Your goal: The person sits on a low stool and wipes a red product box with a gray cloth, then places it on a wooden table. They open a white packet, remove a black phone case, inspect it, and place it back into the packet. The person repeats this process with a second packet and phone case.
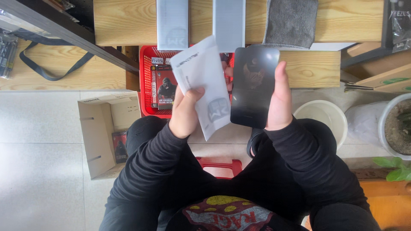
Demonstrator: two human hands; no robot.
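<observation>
My left hand (185,112) holds a white paper sleeve (205,81) upright in front of me, thumb across its lower edge. Just to its right, my right hand (280,100) grips a dark glossy rectangular sheet (252,87) by its right edge, thumb pointing up along it. Sleeve and dark sheet sit side by side, edges nearly touching, above my lap. Behind them a red plastic basket (147,77) holds flat black packets with a picture on the front.
A wooden bench (342,21) across the top carries two grey-white flat packs (172,23) and a grey cloth (290,21). An open cardboard box (100,137) lies on the tiled floor at left. A white bucket (323,117) and plant pot (396,128) stand at right.
</observation>
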